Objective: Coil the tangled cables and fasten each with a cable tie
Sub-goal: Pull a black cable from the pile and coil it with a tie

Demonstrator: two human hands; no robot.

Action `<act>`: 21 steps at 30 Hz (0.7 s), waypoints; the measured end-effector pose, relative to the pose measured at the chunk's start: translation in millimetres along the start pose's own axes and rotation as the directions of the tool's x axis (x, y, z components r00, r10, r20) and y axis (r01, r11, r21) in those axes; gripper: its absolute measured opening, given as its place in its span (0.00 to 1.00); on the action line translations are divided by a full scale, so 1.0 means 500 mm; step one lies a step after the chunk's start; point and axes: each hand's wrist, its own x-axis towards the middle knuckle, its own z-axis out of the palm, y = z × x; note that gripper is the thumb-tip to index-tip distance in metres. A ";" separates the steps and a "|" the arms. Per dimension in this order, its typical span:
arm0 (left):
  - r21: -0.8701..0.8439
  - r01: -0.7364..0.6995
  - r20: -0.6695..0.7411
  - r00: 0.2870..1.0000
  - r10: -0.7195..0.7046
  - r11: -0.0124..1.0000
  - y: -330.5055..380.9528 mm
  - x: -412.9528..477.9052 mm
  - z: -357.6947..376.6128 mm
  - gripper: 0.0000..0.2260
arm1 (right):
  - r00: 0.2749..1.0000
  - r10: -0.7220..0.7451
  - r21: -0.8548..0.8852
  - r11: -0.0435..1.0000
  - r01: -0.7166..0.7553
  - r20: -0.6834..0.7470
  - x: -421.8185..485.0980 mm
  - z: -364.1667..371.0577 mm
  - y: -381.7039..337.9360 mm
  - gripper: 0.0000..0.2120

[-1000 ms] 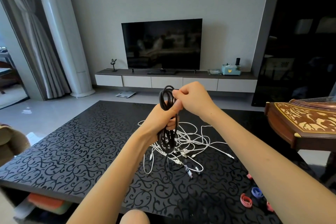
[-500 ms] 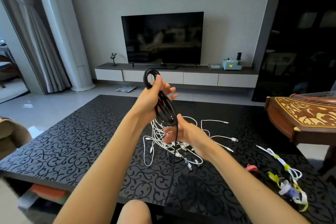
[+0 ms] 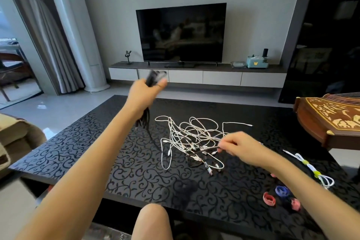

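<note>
— Cables, white and tangled, lie mid-table. The black coil is raised above it, gripped in your left hand.
— And my right?
— Your right hand pinches a strand at the tangle's edge.

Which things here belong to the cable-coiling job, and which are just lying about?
Job: black cable gripped in the left hand; tangled white cables; rolled cable ties; tied white cable; table.
Lying about: TV; tissue box; rabbit figurine; wooden string instrument.
</note>
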 end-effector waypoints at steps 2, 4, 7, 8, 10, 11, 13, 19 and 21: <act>0.090 0.023 0.254 0.966 -0.045 0.996 -0.001 -0.030 0.032 0.23 | 0.997 -0.082 -0.009 0.997 0.082 -0.008 0.014 -0.039 -0.066 0.15; -0.056 0.150 0.500 0.860 -0.102 0.987 -0.006 -0.057 0.063 0.31 | 0.990 -0.138 0.050 0.989 0.139 -0.007 0.025 -0.076 -0.121 0.14; -0.301 0.438 0.737 0.670 -0.085 0.847 -0.013 -0.087 0.107 0.33 | 0.982 -0.190 0.094 0.977 0.191 -0.016 0.048 -0.104 -0.173 0.15; -0.341 0.492 0.774 0.631 -0.058 0.801 -0.013 -0.097 0.117 0.33 | 0.980 -0.195 0.081 0.977 0.197 -0.026 0.057 -0.105 -0.181 0.15; -0.405 0.557 0.813 0.582 0.007 0.725 -0.012 -0.108 0.132 0.32 | 0.980 -0.193 0.034 0.980 0.195 -0.055 0.071 -0.101 -0.188 0.16; -0.427 0.574 0.821 0.569 0.034 0.699 -0.011 -0.113 0.135 0.31 | 0.979 -0.188 0.015 0.982 0.190 -0.080 0.076 -0.098 -0.188 0.16; -0.439 0.583 0.829 0.556 0.059 0.683 -0.010 -0.116 0.136 0.27 | 0.971 -0.180 -0.016 0.984 0.180 -0.160 0.081 -0.097 -0.183 0.17; -0.398 0.572 0.820 0.572 -0.001 0.717 -0.008 -0.128 0.141 0.06 | 0.914 -0.120 -0.057 0.993 0.106 -0.389 0.090 -0.094 -0.173 0.22; -0.354 0.564 0.829 0.559 -0.029 0.746 -0.005 -0.138 0.145 0.03 | 0.888 -0.092 -0.057 0.996 0.074 -0.450 0.098 -0.095 -0.175 0.20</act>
